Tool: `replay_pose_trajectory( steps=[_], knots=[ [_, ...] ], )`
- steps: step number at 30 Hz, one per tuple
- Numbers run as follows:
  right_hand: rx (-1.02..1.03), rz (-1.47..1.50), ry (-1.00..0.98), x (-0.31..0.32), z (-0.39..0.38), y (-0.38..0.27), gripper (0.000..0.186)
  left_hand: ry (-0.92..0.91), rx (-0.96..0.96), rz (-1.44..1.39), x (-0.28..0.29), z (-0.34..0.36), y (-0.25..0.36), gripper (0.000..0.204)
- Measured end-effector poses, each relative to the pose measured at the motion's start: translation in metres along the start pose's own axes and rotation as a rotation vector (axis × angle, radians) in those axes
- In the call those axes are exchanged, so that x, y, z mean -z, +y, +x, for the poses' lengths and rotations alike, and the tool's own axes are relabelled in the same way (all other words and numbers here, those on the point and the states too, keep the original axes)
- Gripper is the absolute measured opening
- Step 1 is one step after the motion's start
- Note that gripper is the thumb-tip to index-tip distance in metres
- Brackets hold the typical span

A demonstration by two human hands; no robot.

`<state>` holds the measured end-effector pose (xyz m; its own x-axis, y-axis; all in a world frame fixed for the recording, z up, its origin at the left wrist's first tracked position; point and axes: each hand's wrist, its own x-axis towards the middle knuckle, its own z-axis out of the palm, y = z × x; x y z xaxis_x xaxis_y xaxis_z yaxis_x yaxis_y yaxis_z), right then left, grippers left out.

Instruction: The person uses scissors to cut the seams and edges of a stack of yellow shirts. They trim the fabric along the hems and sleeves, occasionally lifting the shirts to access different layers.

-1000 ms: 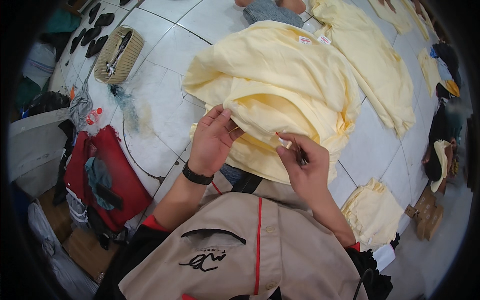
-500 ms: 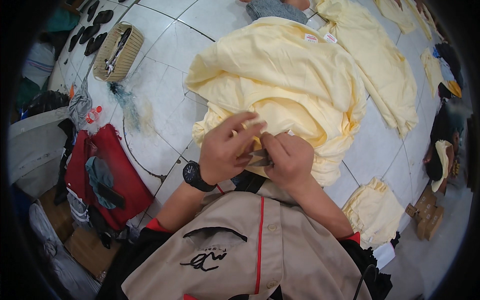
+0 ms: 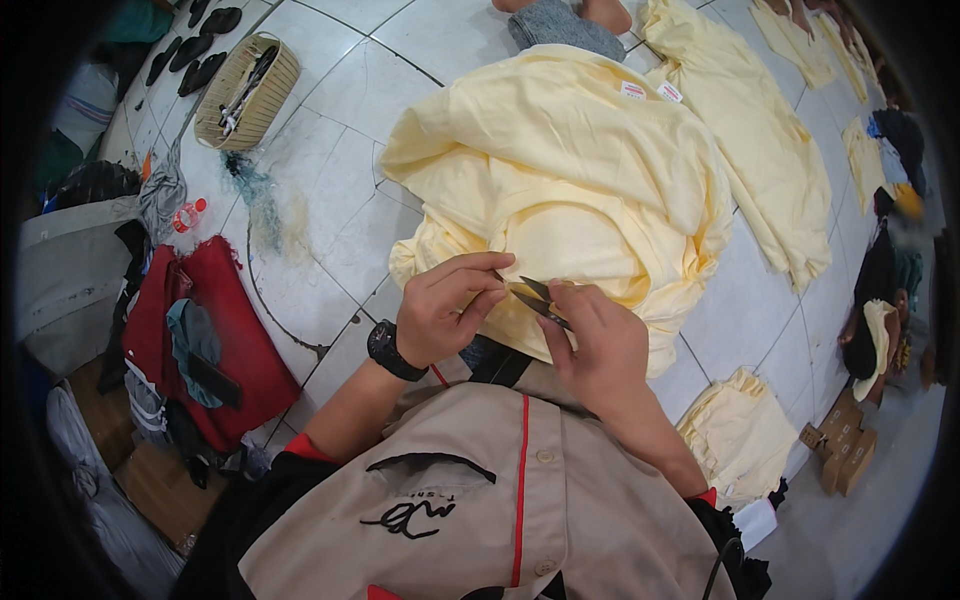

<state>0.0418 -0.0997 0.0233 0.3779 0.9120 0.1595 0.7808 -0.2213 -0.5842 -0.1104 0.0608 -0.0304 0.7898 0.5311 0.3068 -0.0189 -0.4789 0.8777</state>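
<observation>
A pale yellow garment [image 3: 590, 160] with a round neck opening lies bunched in front of me, two small white labels at its far edge. My right hand [image 3: 608, 345] grips small metal thread snips [image 3: 540, 302], their pointed blades apart and aimed left, above the near side of the cloth. Just left of the blade tips is my left hand [image 3: 448, 305], a black watch on its wrist. Its fingers are curled and drawn together at the neckline; whatever they pinch is too small to make out.
More yellow garments [image 3: 755, 150] lie at the right, with a folded yellow pile [image 3: 738, 435] nearer me. A woven basket [image 3: 250, 95] stands far left, above a plastic bottle [image 3: 188, 215] and red cloth [image 3: 215, 350]. Another person's bare feet [image 3: 605, 15] show beyond the garment.
My hands have drawn apart slightly. The snips have come into clearer view with their blades spread, and my left fingers have curled in closer. The view has shifted a little.
</observation>
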Motion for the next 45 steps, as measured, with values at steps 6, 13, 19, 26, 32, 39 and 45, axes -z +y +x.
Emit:
replay_pose_trajectory(
  steps=[6,13,19,26,32,39,45],
  knots=[
    [0.137,-0.176,0.070,-0.015,0.003,-0.004,0.034,0.013,-0.003,-0.005,-0.002,0.001,0.001,0.011],
    [0.142,-0.271,0.021,-0.024,-0.004,-0.002,0.035,0.021,0.015,-0.007,-0.005,0.000,0.003,0.007],
    [-0.174,0.198,0.060,-0.020,-0.004,0.001,0.048,0.188,0.105,-0.016,0.021,-0.024,-0.025,0.006],
    [-0.276,0.192,-0.004,-0.033,0.023,0.001,0.042,0.423,0.475,0.957,0.141,-0.068,-0.094,0.032],
    [-0.239,0.200,-0.073,-0.049,0.023,0.018,0.020,0.147,0.119,0.349,0.075,-0.009,-0.041,0.035],
    [-0.387,0.399,-0.174,-0.035,0.024,0.022,0.017,-0.106,-0.063,0.191,0.007,0.032,-0.016,0.024],
    [-0.379,0.439,-0.157,-0.035,0.025,0.022,0.017,-0.119,-0.283,0.332,0.006,0.034,-0.028,0.020]
  ],
)
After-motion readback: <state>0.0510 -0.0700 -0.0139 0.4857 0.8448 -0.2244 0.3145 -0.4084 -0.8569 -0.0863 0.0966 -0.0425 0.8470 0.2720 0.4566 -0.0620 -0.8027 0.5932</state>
